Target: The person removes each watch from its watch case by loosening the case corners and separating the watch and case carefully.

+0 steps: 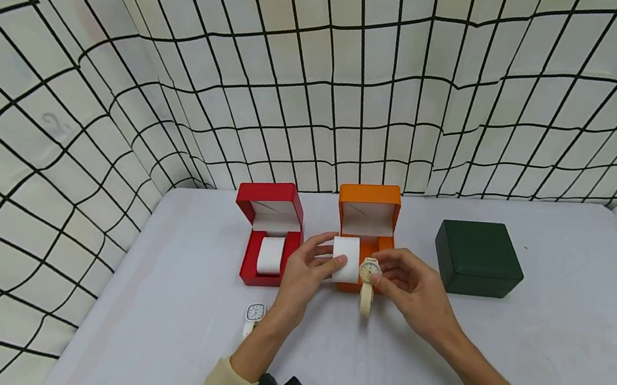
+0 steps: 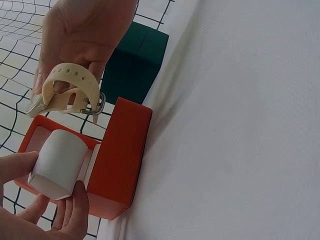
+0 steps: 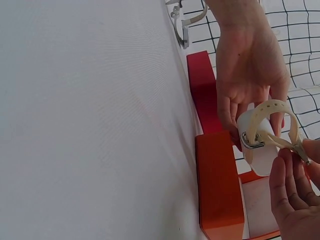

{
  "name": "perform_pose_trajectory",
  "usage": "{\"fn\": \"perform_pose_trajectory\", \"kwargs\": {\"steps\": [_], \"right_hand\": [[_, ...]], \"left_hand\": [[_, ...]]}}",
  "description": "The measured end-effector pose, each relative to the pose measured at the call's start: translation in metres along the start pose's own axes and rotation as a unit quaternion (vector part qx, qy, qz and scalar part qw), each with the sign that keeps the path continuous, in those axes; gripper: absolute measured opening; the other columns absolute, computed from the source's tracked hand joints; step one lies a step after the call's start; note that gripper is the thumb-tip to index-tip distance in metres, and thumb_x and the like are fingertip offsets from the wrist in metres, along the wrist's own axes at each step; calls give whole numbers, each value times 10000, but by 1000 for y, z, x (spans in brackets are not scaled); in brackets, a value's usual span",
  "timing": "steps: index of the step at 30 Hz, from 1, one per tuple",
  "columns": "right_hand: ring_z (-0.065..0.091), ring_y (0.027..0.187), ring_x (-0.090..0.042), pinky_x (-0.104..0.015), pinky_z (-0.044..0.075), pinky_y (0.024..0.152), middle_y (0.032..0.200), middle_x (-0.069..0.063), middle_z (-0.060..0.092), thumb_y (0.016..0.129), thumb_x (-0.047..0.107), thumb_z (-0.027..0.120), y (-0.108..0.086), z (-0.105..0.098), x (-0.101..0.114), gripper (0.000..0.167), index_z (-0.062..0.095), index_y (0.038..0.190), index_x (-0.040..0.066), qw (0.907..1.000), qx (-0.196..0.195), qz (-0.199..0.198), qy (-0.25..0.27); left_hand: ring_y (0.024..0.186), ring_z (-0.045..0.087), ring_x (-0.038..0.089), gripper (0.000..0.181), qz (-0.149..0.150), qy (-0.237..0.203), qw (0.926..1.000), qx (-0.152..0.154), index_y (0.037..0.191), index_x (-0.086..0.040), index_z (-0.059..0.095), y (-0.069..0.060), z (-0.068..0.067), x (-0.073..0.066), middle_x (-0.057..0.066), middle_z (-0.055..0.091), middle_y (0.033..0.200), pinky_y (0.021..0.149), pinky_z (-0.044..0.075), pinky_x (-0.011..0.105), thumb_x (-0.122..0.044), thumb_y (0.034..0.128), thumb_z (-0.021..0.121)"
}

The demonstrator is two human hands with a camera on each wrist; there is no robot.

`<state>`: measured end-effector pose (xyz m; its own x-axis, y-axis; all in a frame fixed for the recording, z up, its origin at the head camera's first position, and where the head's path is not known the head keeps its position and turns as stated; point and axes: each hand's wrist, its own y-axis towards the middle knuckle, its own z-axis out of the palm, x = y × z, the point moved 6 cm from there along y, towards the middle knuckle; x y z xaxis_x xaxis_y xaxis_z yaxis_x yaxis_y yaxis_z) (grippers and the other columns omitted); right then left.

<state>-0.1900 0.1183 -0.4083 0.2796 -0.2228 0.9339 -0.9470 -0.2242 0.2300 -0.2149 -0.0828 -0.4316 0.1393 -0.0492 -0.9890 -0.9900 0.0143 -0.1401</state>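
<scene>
My left hand [image 1: 304,271] pinches a white watch cushion [image 1: 345,259] between thumb and fingers, above the open orange watch box [image 1: 370,201]. Just right of it, my right hand [image 1: 412,284] holds a cream wristwatch [image 1: 370,271] by its case. The strap hangs down in a loop; in the left wrist view the strap [image 2: 75,75] shows its holes and a metal buckle. Cushion and watch are side by side and look apart in the left wrist view. In the right wrist view the strap loop [image 3: 272,107] overlaps the cushion [image 3: 262,162].
An open red watch box [image 1: 270,202] with a white cushion inside stands left of the orange one. A closed dark green box [image 1: 478,257] sits to the right. A white square-faced watch [image 1: 254,315] lies by my left forearm. Black grid netting [image 1: 391,87] rises behind the table.
</scene>
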Motion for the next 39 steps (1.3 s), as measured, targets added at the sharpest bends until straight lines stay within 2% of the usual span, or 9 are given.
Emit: {"fn": "perform_pose_trajectory", "kwargs": {"steps": [7, 16, 26, 32, 39], "right_hand": [[699, 926, -138, -188, 601, 844, 1074, -57, 694, 945, 157, 773, -2, 0, 0, 316, 670, 1242, 126, 10000, 39, 32, -2], [716, 906, -141, -214, 611, 827, 1065, -60, 701, 950, 169, 769, -6, 0, -5, 310, 666, 1240, 134, 9997, 185, 163, -45], [719, 875, -144, -203, 619, 818, 1054, -104, 699, 943, 162, 775, -9, 4, -11, 321, 670, 1238, 91, 9992, 235, 334, -14], [734, 862, -145, -212, 623, 813, 1053, -116, 705, 938, 161, 780, -11, 7, -13, 325, 669, 1233, 81, 9982, 312, 495, 140], [741, 844, -149, -227, 626, 796, 1040, -141, 707, 945, 146, 769, -13, 9, -14, 323, 663, 1233, 48, 9974, 443, 484, 303]], "left_hand": [[1170, 656, 219, 511, 0, 51, 10000, 54, 1443, -191, 609, -1, 0, 1, 128, 641, 1384, 953, 605, 302, -236, 955, 754], [1128, 681, 206, 527, 4, 199, 9998, 45, 1449, -173, 595, -2, 0, 0, 140, 627, 1386, 949, 614, 312, -252, 955, 761], [1135, 680, 214, 521, -6, 228, 9997, 84, 1445, -186, 599, -1, 0, 1, 132, 624, 1385, 965, 611, 320, -254, 955, 762], [1136, 674, 214, 522, -53, 225, 9997, 105, 1446, -185, 598, 0, 0, 2, 130, 620, 1386, 965, 612, 312, -245, 954, 762], [1131, 672, 209, 524, -34, 245, 9996, 109, 1447, -176, 597, -1, 1, 2, 134, 621, 1390, 957, 613, 304, -245, 954, 762]]}}
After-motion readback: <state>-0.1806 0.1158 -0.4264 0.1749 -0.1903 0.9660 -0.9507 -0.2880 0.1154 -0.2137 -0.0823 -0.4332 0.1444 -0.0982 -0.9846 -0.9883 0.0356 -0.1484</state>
